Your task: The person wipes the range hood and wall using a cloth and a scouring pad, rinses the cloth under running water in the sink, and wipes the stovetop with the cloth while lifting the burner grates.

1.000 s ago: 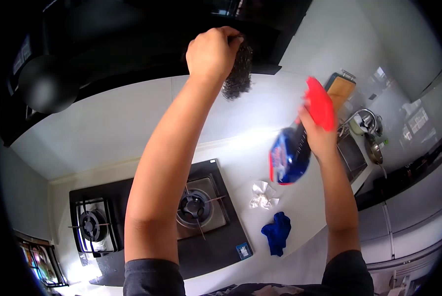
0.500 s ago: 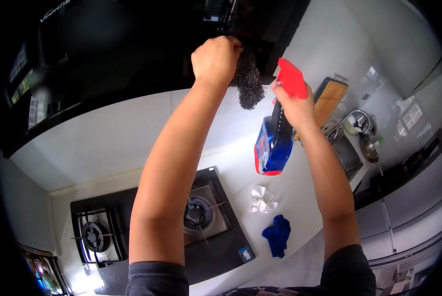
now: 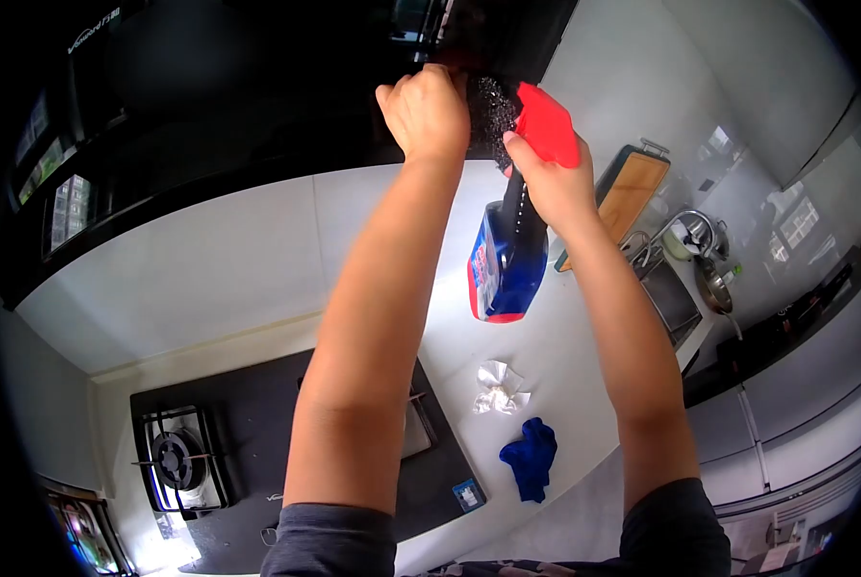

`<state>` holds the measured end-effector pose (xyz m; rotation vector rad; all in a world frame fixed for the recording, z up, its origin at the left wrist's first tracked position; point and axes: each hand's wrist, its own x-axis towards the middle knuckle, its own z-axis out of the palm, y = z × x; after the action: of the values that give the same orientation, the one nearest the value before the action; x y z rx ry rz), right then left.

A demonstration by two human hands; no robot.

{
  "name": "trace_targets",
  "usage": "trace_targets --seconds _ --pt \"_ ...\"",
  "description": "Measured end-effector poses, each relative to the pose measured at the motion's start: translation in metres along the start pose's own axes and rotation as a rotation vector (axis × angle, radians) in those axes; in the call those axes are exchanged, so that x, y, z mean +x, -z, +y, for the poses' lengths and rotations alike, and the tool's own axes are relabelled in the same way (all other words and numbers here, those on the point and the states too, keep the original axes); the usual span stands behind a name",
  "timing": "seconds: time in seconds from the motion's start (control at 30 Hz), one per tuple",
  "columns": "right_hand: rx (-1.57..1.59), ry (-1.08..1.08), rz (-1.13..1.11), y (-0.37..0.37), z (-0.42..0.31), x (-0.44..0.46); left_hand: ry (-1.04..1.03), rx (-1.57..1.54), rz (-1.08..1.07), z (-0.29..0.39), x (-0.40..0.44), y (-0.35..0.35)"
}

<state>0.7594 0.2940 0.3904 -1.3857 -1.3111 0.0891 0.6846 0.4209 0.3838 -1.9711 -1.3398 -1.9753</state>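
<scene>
My left hand (image 3: 432, 113) is raised against the glossy black range hood (image 3: 257, 106), its fingers curled round a dark, glinting, mesh-like piece (image 3: 493, 108) that hangs to its right. The exact kind of this piece I cannot make out. In my right hand (image 3: 557, 188) is a blue spray bottle (image 3: 512, 264) with a red trigger head (image 3: 549, 127), gripped by the neck and held upright. The spray head is close to the mesh-like piece and overlaps it in view.
Below lies a black gas stove (image 3: 228, 385), partly behind my left arm. On the white counter (image 3: 570, 385) are a crumpled white wrapper (image 3: 498, 388) and a blue cloth (image 3: 530, 460). A cutting board (image 3: 633, 197) leans against the wall near the sink (image 3: 671, 298).
My right hand has moved up and left with the spray bottle, bringing its head nearer the mesh-like piece. That piece now sits higher, and my left forearm has shifted right in view.
</scene>
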Motion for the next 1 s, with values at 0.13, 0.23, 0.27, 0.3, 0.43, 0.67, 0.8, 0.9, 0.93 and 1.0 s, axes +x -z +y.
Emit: trace_targets --seconds 0.13,0.23,0.27,0.3,0.43,0.67,0.8,0.9,0.93,1.0 --pt "0.065 0.053 0.0 0.007 0.01 -0.008 0.235 -0.209 -0.043 0.02 -0.005 0.01" --pt "0.101 0.046 0.024 0.02 0.015 -0.029 0.417 -0.429 0.014 0.038 -0.009 -0.001" --pt "0.17 0.064 0.026 0.025 0.02 -0.038 0.479 -0.503 0.019 0.042 -0.007 -0.004" --pt "0.239 0.081 0.029 0.03 0.025 -0.048 0.481 -0.504 0.02 0.044 -0.008 -0.006" --pt "0.235 0.004 0.0 0.053 0.038 -0.091 0.506 -0.609 -0.147 0.05 -0.015 -0.007" --pt "0.194 -0.102 0.019 0.079 0.079 -0.153 -0.182 -0.177 -0.084 0.033 -0.035 -0.019" --pt "0.075 -0.118 0.036 0.082 0.092 -0.169 -0.241 -0.014 -0.235 0.024 -0.048 -0.002" --pt "0.106 -0.191 0.048 0.086 0.097 -0.177 -0.272 -0.069 -0.118 0.022 -0.052 -0.017" --pt "0.122 -0.193 0.051 0.086 0.097 -0.178 -0.26 -0.096 -0.085 0.026 -0.047 -0.019" --pt "0.137 -0.193 0.057 0.086 0.098 -0.178 -0.193 -0.085 -0.225 0.038 -0.026 -0.01"
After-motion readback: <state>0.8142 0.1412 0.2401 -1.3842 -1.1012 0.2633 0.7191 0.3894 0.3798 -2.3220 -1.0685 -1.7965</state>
